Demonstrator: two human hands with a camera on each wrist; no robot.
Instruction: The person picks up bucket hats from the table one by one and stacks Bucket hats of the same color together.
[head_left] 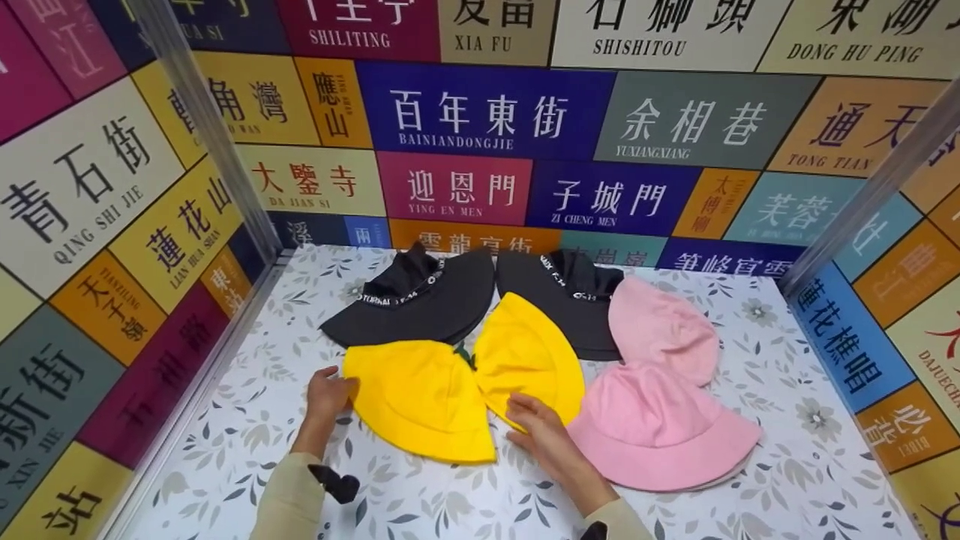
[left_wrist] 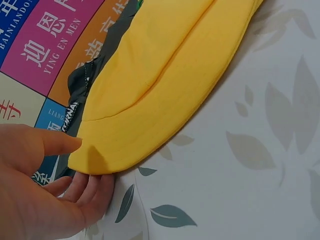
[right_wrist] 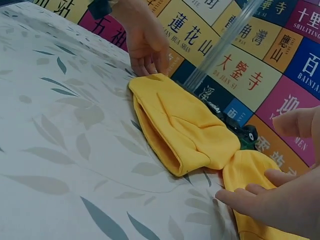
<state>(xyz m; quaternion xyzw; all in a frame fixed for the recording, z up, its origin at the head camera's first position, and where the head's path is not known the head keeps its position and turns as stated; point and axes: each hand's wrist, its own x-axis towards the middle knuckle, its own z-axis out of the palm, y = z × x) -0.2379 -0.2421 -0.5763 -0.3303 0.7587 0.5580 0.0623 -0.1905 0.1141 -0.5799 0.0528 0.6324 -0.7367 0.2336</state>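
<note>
Two yellow bucket hats lie folded flat on the table, their inner ends meeting. At the outer end of the left yellow hat (head_left: 420,397) is my left hand (head_left: 327,394). In the left wrist view, its thumb sits over the brim (left_wrist: 150,125) and the fingertips are partly hidden beneath the edge; a thumb shadow falls on the cloth. My right hand (head_left: 544,431) hovers by the lower edge of the right yellow hat (head_left: 532,360), fingers spread and holding nothing. A bit of green shows where the yellow hats meet.
Behind the yellow hats lie two black hats with white lettering, one left (head_left: 450,300) and one right (head_left: 547,315). Two pink bucket hats, an upper (head_left: 664,326) and a lower (head_left: 667,435), lie at the right. Sign-covered panels (head_left: 480,112) enclose the leaf-patterned table (head_left: 420,502).
</note>
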